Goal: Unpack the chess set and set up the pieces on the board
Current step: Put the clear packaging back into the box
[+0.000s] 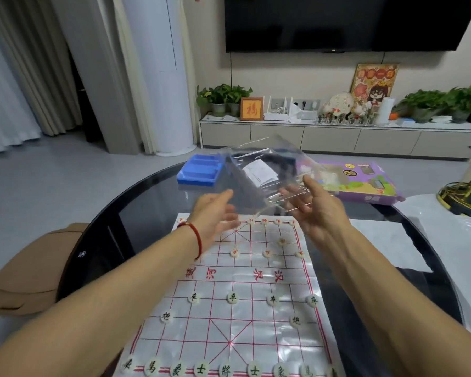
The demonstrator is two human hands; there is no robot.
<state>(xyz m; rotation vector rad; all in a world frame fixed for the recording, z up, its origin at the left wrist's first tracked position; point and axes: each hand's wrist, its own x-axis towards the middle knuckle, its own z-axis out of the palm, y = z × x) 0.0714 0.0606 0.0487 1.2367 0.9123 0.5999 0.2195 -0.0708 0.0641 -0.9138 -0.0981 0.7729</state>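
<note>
Pieces stood arranged on the board [229, 317]; the right hand [314, 210] pinched an empty clear bag [261, 172], left hand [215, 216] fingers apart; clearing packaging seemed next

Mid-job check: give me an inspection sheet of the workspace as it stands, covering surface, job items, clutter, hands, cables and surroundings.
Surface: round dark glass table, partly covered by the board.
Job's things: white cloth xiangqi board with red grid; black-marked pieces set along the near side, red-marked pieces on the far side.
Clutter: blue plastic tray and purple game box at the far edge.
Grippers: right hand grips a clear plastic bag above the board; left hand open beside it, blurred.
Cables: one hanging down the wall under the television.
Surroundings: TV cabinet with potted plants, curtains.
</note>
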